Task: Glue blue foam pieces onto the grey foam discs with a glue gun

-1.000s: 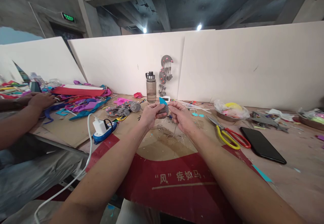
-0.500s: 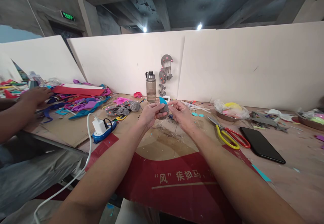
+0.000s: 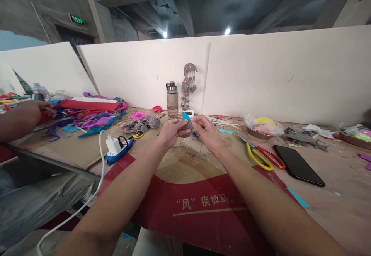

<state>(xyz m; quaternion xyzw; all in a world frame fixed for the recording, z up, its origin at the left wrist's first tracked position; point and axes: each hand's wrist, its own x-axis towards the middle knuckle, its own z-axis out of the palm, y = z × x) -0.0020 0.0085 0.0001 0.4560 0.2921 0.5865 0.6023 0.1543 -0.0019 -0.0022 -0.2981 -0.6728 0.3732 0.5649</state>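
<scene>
Above the cardboard, my left hand [image 3: 171, 131] pinches a rounded grey felt piece [image 3: 187, 129] with a pointed blue felt piece [image 3: 186, 116] standing up from its top. My right hand [image 3: 206, 132] is closed at the right edge of the felt, thumb and fingertips together. Whatever lies between those fingertips is too small to make out. Behind my hands, a grey felt moon ornament [image 3: 189, 70] with pink dots and dangling pieces hangs against the white board. More grey felt pieces [image 3: 139, 125] with pink dots lie left of my hands.
Scissors [image 3: 259, 155] with yellow and red handles lie right, beside a black phone [image 3: 298, 165]. A water bottle [image 3: 172, 100] stands behind. Left are a blue power strip [image 3: 119, 152] with a white cable and a co-worker's arm [image 3: 23, 119] near coloured felt scraps [image 3: 95, 119]. A plastic-covered bowl [image 3: 263, 128] sits right.
My right hand has shifted slightly against the felt's edge, while my left keeps its grip. The co-worker's hand at the left has pulled back leftward.
</scene>
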